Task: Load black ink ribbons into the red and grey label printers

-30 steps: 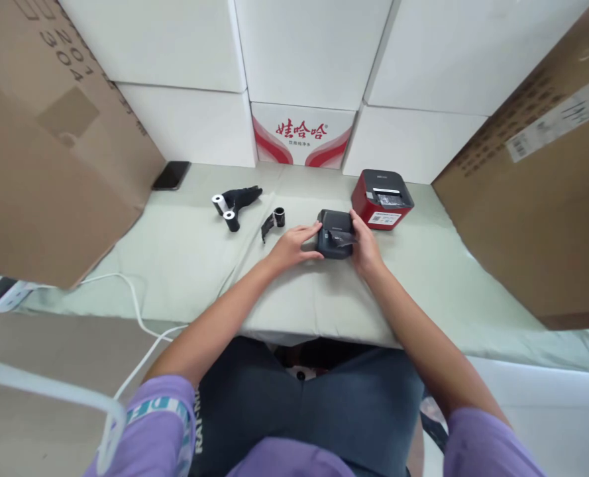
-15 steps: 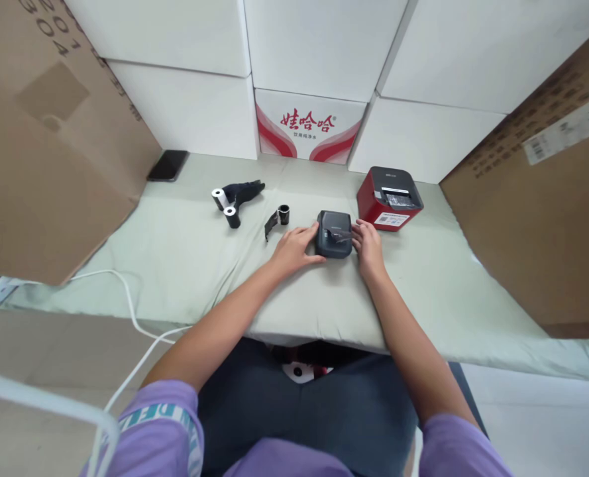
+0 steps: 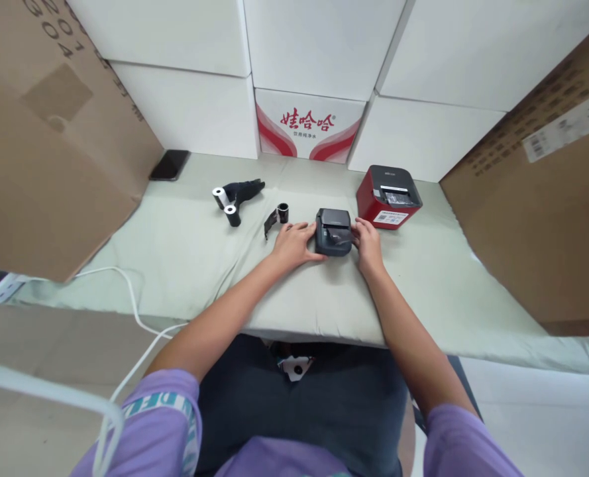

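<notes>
A small black portable printer (image 3: 334, 218) sits on the cloth-covered table in front of me, with a dark strip of paper sticking out over its front. My left hand (image 3: 295, 246) grips its left side, fingers at the side and thumb along the front edge. On the opposite side, the bent fingers of my right hand (image 3: 369, 245) press against the casing. The printer's top cover looks slightly raised, with a dark gap below it. Just left of my left hand lies a black roll (image 3: 283, 212) with a loose dark strip.
A red and black printer (image 3: 389, 197) stands behind my right hand. Further left are paper rolls (image 3: 232, 215) beside a black crumpled item (image 3: 244, 191), and a phone (image 3: 170, 165). Cardboard boxes (image 3: 60, 152) flank both sides; white cartons (image 3: 304, 46) form the back. White cables (image 3: 130, 298) hang left.
The portable printer's top cover has lifted slightly, and a dark gap now shows across it. Both hands stay at its sides, nearly still.
</notes>
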{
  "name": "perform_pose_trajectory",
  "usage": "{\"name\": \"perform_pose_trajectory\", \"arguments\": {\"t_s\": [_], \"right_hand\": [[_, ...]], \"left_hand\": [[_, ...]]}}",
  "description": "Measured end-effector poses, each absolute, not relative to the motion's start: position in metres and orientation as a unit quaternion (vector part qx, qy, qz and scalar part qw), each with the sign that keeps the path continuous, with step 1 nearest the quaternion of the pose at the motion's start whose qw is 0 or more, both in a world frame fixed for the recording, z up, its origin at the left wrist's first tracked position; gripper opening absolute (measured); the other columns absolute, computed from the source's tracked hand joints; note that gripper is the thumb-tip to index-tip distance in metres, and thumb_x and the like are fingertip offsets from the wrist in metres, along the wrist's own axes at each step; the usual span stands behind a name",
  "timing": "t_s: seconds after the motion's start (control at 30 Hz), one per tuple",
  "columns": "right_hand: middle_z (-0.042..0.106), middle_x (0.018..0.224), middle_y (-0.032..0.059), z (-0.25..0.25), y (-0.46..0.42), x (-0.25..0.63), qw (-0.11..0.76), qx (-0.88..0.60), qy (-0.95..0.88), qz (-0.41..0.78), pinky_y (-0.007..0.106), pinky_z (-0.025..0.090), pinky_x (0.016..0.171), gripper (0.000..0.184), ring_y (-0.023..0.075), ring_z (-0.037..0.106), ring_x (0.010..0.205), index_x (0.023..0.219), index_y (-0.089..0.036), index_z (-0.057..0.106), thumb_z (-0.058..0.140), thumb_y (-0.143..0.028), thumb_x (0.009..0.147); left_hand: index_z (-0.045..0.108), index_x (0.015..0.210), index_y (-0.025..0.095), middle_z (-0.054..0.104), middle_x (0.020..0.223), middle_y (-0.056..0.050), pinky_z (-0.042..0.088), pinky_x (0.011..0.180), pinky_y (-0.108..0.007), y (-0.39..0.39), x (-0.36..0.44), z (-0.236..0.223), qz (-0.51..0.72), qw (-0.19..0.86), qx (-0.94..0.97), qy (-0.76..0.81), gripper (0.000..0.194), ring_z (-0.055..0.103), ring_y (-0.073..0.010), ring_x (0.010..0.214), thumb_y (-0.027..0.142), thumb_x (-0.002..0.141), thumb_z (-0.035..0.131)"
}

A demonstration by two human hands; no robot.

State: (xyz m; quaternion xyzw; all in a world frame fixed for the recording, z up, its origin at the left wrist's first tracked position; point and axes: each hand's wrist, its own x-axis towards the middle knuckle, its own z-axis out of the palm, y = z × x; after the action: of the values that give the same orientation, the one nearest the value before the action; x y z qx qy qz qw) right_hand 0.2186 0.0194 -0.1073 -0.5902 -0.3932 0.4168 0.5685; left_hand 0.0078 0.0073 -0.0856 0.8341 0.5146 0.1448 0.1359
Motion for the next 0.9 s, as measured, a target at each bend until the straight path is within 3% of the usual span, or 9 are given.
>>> {"name": "perform_pose_trajectory", "arguments": {"t_s": [0.17, 0.37, 0.5, 0.63, 0.73, 0.9], "right_hand": [[0.075, 0.113, 0.0094, -0.11, 0.02, 0.221, 0.571, -0.581, -0.407, 0.412, 0.036, 0.058, 0.091, 0.051, 0.0232, 0.073, 0.106, 0.121, -0.021, 0.064, 0.059, -0.05, 0.08], [0.077, 0.1, 0.0084, -0.115, 0.02, 0.222, 0.562, -0.589, -0.476, 0.332, 0.041, 0.055, 0.094, 0.044, 0.026, 0.069, 0.101, 0.098, -0.018, 0.074, 0.06, -0.056, 0.081], [0.077, 0.117, 0.0099, -0.117, 0.023, 0.221, 0.578, -0.568, -0.475, 0.343, 0.042, 0.056, 0.096, 0.052, 0.0273, 0.069, 0.111, 0.114, -0.02, 0.075, 0.056, -0.06, 0.087], [0.07, 0.138, 0.0102, -0.118, 0.033, 0.223, 0.55, -0.553, -0.539, 0.319, 0.046, 0.043, 0.118, 0.063, 0.0272, 0.061, 0.134, 0.127, -0.023, 0.075, 0.048, -0.069, 0.093], [0.07, 0.138, 0.0105, -0.117, 0.039, 0.225, 0.53, -0.561, -0.56, 0.301, 0.045, 0.035, 0.125, 0.07, 0.0261, 0.059, 0.137, 0.127, -0.022, 0.075, 0.041, -0.074, 0.095], [0.075, 0.124, 0.0124, -0.113, 0.037, 0.223, 0.528, -0.586, -0.527, 0.317, 0.046, 0.042, 0.118, 0.068, 0.027, 0.066, 0.122, 0.112, -0.017, 0.073, 0.044, -0.076, 0.093]], "left_hand": [[0.048, 0.159, 0.021, 0.063, 0.152, -0.014, 0.032, 0.122, -0.049, 0.007, 0.007, -0.088, 0.157, 0.136, 0.833, 0.513, 0.096, 0.049, -0.0332, 0.151, 0.061, 0.079, 0.083], [0.049, 0.159, 0.02, 0.065, 0.15, -0.014, 0.032, 0.123, -0.049, 0.009, 0.006, -0.094, 0.177, 0.144, 0.831, 0.506, 0.097, 0.05, -0.0321, 0.15, 0.059, 0.077, 0.085], [0.048, 0.16, 0.018, 0.059, 0.155, -0.018, 0.033, 0.124, -0.046, 0.013, 0.004, -0.098, 0.183, 0.154, 0.836, 0.494, 0.1, 0.052, -0.0321, 0.149, 0.061, 0.077, 0.084], [0.044, 0.162, 0.019, 0.054, 0.16, -0.017, 0.03, 0.128, -0.043, 0.017, 0.005, -0.102, 0.181, 0.169, 0.843, 0.477, 0.102, 0.051, -0.03, 0.151, 0.063, 0.077, 0.082], [0.042, 0.163, 0.02, 0.054, 0.16, -0.016, 0.028, 0.13, -0.043, 0.016, 0.006, -0.101, 0.177, 0.175, 0.844, 0.475, 0.102, 0.049, -0.0284, 0.152, 0.063, 0.079, 0.081], [0.041, 0.163, 0.019, 0.053, 0.162, -0.014, 0.027, 0.131, -0.041, 0.014, 0.006, -0.098, 0.173, 0.185, 0.84, 0.48, 0.102, 0.046, -0.0267, 0.154, 0.06, 0.079, 0.082]]}}
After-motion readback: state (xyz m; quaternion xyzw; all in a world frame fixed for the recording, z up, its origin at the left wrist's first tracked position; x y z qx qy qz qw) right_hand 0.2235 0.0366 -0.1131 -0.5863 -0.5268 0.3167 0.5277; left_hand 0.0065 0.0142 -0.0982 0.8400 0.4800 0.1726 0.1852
